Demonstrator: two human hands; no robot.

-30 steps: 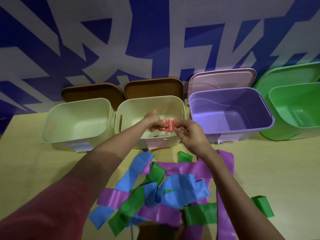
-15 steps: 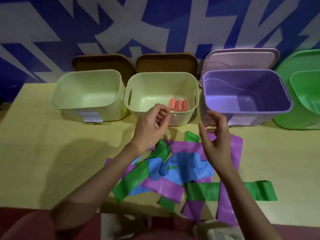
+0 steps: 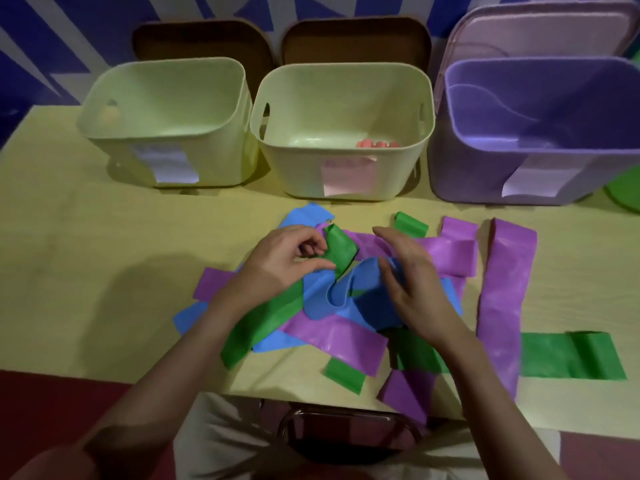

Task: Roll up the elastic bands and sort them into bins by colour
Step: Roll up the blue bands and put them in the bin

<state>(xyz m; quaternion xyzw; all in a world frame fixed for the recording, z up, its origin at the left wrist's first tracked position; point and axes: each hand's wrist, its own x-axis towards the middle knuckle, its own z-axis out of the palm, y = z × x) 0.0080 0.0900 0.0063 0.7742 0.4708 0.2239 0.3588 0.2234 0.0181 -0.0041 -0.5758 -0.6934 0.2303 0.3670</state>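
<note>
Table (image 3: 86, 271) carries three bins in a row at the back: left cream bin (image 3: 166, 168), middle cream bin (image 3: 343, 174), purple bin (image 3: 485, 178). A green bin's edge (image 3: 623, 199) shows at far right. Pink rolls (image 3: 377, 144) lie in the middle cream bin.

Pile of loose bands (image 3: 332, 327), blue, purple and green, lies overlapped in front of the bins.

Left hand (image 3: 284, 261): thumb and fingers curled, pinching the folded end of a green band (image 3: 341, 251). Right hand (image 3: 412, 285): fingers spread and relaxed, hovering over a blue band (image 3: 353, 289), holding nothing.

Risks, judged: the green band runs under blue and purple strips, so lifting it could drag neighbours off the near edge; a loosely wound roll may spring open.

Labels: paper tags on all three bin fronts; the pink tag (image 3: 348, 176) has faint marks, unreadable. No brand seen.
</note>
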